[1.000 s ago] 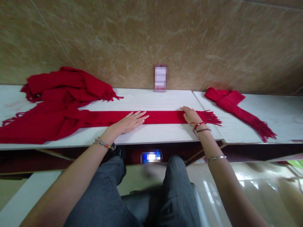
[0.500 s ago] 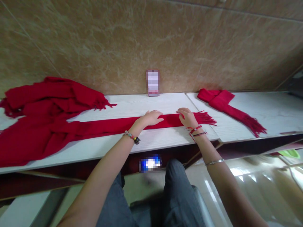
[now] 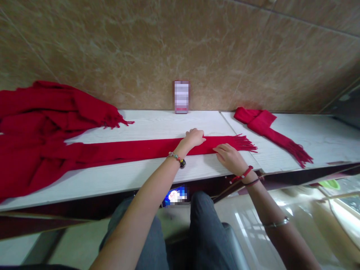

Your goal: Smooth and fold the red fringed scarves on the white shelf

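Note:
A long red scarf (image 3: 135, 152) lies flat in a narrow folded strip along the white counter, its fringe (image 3: 245, 143) pointing right. At the strip's far edge is my left hand (image 3: 194, 138), its fingers curled down and closed on the cloth. My right hand (image 3: 230, 157) rests over the near edge close to the fringe, fingers stretched out and pointing left. On the left, the strip runs into a loose heap of red fabric (image 3: 56, 112). A second red scarf (image 3: 261, 120), folded over with its fringe toward me, lies to the right.
A blurred phone-like object (image 3: 181, 97) stands against the brown tiled wall (image 3: 140, 48). The white counter (image 3: 157, 123) has a seam right of the middle. Below its front edge glows another blurred screen (image 3: 176, 195), near my knees. A green bowl (image 3: 330, 184) shows at the far right.
My left hand has slid right along the scarf. My right hand has come nearer to me, from the strip's middle to its near edge. The view has shifted slightly.

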### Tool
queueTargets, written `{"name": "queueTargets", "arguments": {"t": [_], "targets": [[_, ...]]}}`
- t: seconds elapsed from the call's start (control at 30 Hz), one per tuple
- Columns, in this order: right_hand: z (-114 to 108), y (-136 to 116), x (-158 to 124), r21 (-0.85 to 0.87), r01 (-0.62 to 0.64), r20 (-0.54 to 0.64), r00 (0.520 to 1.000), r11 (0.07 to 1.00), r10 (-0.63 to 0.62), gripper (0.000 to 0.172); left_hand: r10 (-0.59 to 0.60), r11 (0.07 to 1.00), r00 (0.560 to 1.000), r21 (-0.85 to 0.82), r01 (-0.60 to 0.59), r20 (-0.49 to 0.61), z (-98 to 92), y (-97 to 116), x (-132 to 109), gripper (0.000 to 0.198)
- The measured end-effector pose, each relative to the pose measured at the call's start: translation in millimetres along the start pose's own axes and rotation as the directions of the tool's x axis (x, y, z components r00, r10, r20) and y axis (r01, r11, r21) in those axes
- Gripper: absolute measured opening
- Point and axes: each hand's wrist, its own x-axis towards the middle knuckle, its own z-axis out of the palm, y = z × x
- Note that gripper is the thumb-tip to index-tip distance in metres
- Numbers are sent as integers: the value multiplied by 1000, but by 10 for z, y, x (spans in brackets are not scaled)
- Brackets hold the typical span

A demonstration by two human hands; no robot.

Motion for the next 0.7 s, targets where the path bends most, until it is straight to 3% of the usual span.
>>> {"name": "queueTargets", "arguments": {"t": [0.33, 0.47, 0.6, 0.7], "targets": [[-176, -84, 199, -262, 204, 277, 952, 943, -129, 22, 8, 996, 1000, -91, -9, -16, 41, 70, 84, 29], [-288, -187, 312, -286, 232, 381, 918, 930, -112, 23, 0, 994, 999, -111, -4, -41, 74, 78, 106, 27], [-274, -249, 358, -300, 180, 378, 924, 937, -57, 24, -13, 992, 998, -128, 5, -62, 101, 95, 117, 27], [-182, -211, 302, -316, 109, 283, 959, 943, -16, 24, -22, 988, 998, -153, 12, -65, 120, 105, 129, 27]]}}
